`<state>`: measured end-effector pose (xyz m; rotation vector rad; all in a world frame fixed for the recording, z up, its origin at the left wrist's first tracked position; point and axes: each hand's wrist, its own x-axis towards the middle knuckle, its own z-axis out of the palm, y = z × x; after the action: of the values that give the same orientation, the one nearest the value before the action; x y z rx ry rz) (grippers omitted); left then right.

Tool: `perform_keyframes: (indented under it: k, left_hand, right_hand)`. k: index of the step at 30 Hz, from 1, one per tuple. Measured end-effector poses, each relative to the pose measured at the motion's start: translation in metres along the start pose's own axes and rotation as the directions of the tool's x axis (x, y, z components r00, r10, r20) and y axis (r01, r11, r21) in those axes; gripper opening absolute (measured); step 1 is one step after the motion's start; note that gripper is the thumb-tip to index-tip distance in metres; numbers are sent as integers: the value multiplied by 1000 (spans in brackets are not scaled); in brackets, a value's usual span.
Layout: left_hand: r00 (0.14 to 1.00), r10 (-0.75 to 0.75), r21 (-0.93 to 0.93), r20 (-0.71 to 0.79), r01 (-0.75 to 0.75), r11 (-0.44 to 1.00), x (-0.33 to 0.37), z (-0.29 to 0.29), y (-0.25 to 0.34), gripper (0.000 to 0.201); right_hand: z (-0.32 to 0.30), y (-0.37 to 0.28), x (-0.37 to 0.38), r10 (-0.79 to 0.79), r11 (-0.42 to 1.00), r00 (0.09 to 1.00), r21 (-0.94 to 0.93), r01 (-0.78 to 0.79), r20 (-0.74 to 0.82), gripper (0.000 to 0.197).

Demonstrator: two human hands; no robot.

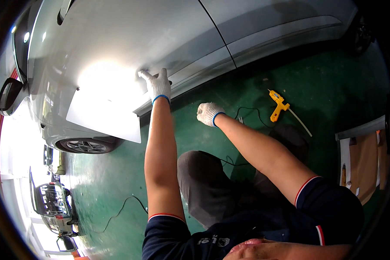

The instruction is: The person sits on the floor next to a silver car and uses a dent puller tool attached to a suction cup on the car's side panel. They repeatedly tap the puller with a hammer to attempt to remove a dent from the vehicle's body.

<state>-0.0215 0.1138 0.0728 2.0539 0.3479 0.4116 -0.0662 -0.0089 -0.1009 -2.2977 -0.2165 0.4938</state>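
My left hand (158, 86), in a white knit glove with a blue cuff, reaches up to the silver-grey car door (173, 34). Its fingertips are at the lower door surface, beside a bright glare. A small dark piece shows between the fingers and past the hand's edge; its kind I cannot make out. My right hand (209, 114), gloved alike, is curled closed above the green floor, away from the door. Whatever its fingers hold, if anything, is hidden. Left of my left hand, a pale flat panel (110, 119) stands against the car's side.
A yellow glue gun (278, 105) with a long pale glue stick lies on the green floor (190, 138) to the right. A dark cable (251, 108) runs nearby. At far right stands an open case (362, 164). The car's front wheel (84, 146) is at left.
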Motion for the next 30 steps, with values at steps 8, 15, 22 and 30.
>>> perform_keyframes:
  k: [8, 15, 22, 30]
  left_hand:
    - [926, 368, 606, -78, -249, 755, 19, 8, -55, 103]
    - [992, 117, 632, -39, -66, 772, -9, -3, -16, 97]
    - [884, 437, 444, -168, -328, 834, 31, -32, -62, 91]
    - [969, 235, 124, -77, -225, 966, 28, -42, -60, 75]
  right_hand:
    - [2, -10, -6, -30, 999, 999, -35, 31, 29, 31]
    - [3, -11, -13, -6, 1000, 999, -14, 6, 31, 32]
    - [11, -10, -10, -39, 999, 999, 14, 38, 32, 31]
    - [6, -16, -19, -28, 1000, 998, -5, 28, 62, 30]
